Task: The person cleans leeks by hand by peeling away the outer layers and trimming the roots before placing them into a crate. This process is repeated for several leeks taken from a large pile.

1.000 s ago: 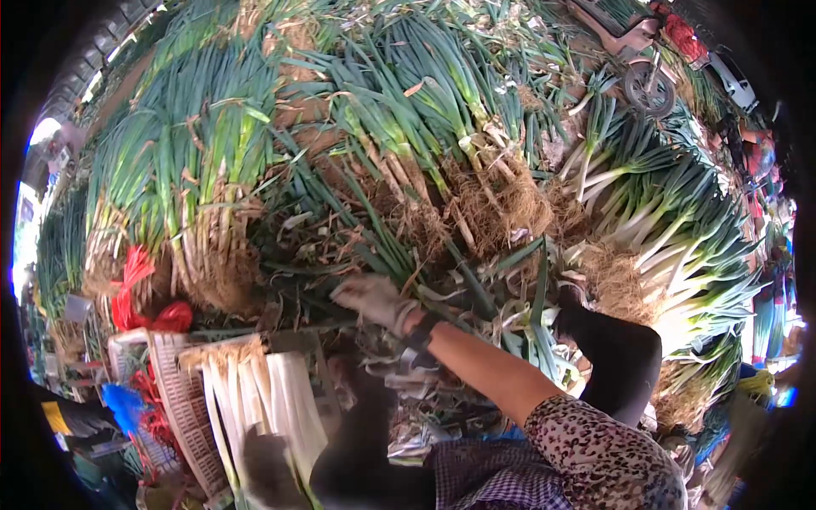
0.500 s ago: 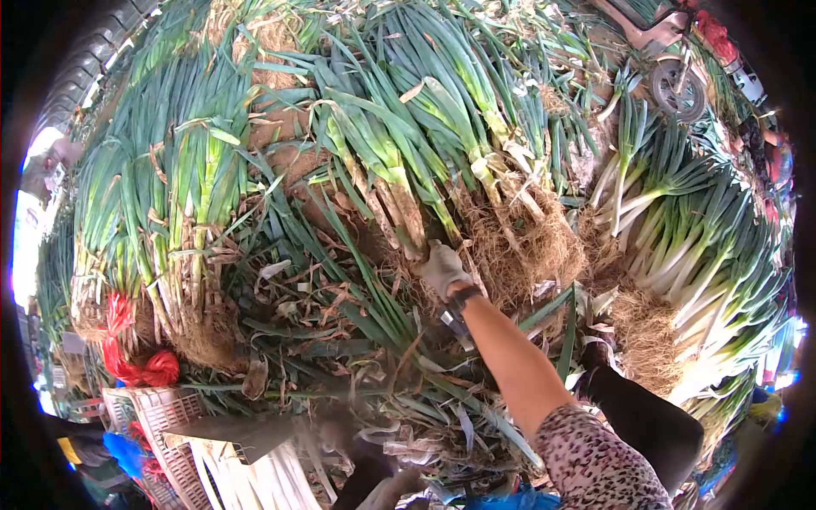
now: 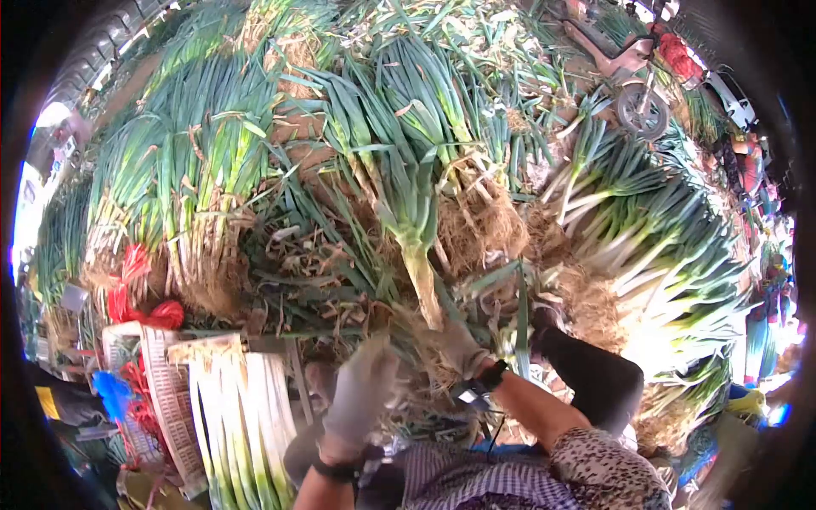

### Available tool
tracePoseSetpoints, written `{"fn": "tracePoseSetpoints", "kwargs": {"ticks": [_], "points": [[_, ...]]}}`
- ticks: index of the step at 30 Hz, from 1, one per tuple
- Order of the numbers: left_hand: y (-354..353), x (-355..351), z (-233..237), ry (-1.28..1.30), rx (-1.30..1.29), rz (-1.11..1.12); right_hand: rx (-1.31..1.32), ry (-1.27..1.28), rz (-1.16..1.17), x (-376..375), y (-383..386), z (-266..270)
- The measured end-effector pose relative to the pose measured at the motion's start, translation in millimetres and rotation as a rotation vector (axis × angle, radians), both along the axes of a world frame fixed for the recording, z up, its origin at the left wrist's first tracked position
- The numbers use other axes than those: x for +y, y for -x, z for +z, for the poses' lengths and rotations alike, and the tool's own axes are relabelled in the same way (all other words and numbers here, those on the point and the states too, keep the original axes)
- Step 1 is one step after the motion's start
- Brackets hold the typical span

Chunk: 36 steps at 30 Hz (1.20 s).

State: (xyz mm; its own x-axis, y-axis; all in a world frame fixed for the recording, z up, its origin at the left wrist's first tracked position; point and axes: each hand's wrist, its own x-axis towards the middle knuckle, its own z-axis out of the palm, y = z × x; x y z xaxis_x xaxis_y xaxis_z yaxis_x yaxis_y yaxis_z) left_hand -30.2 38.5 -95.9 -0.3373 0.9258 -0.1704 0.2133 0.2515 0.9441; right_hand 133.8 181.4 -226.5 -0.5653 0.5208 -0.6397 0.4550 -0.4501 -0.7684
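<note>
My right hand (image 3: 455, 347), in a light glove, is closed around the root end of a large green onion (image 3: 416, 263). Its pale, soiled stalk tilts up and away from me, and its leaves overlap the bunch behind. My left hand (image 3: 365, 391), also gloved, is raised just left of that root end; motion smears its fingers. Trimmed green onions (image 3: 242, 416) with white stalks lie side by side at the lower left. Beyond my right hand rests a bundle of unpeeled green onions (image 3: 489, 225) with shaggy roots.
Upright bundles of green onions (image 3: 191, 195) stand at the left, near red twine (image 3: 140, 297) and a plastic crate (image 3: 166, 391). Peeled green onions (image 3: 663, 263) are heaped at the right. Leaf scraps (image 3: 314, 280) litter the ground. A scooter wheel (image 3: 643, 110) shows at the back right.
My right hand has drawn back toward me, pulling a green onion from the pile. My left hand has risen into view beside it. Trimmed onions at lower left now show more fully.
</note>
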Motion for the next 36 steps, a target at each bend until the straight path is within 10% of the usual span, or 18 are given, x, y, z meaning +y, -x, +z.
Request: {"fn": "tracePoseSetpoints", "kwargs": {"ticks": [5,8,13,18,20,24,27,33,36], "points": [[18.8,20.6,-31.6,-0.086,-0.384,0.146,0.005,-0.212,0.223,-68.8,-77.3,125.7],[32.0,31.6,-6.1,-0.339,-1.117,0.335,-0.011,-0.179,0.341,-84.8,-106.3,143.0],[23.2,16.2,-8.9,-0.502,-0.639,0.494,0.262,-0.314,0.257,-68.2,-0.2,197.8],[46.8,9.6,-2.9,-0.538,-0.791,0.495,0.766,-0.263,-0.177,-39.4,122.6,123.1],[49.8,5.9,12.7,-0.631,-0.809,0.585,0.402,-0.146,-0.229,-50.1,107.1,157.4],[69.0,-4.3,9.0,-0.697,-0.789,0.627,-0.039,-0.345,-0.088,-51.4,27.3,53.5],[71.4,-10.9,-7.1,-0.62,-0.814,0.636,-0.482,-0.896,0.593,-55.5,-65.5,-20.6],[68.5,1.0,-26.7,-0.407,-0.493,0.602,-0.153,-0.921,0.187,-27.1,4.6,78.8],[63.6,14.4,-32.9,-0.416,-0.316,0.535,0.108,-0.882,0.343,-47.1,68.2,153.9]]}}
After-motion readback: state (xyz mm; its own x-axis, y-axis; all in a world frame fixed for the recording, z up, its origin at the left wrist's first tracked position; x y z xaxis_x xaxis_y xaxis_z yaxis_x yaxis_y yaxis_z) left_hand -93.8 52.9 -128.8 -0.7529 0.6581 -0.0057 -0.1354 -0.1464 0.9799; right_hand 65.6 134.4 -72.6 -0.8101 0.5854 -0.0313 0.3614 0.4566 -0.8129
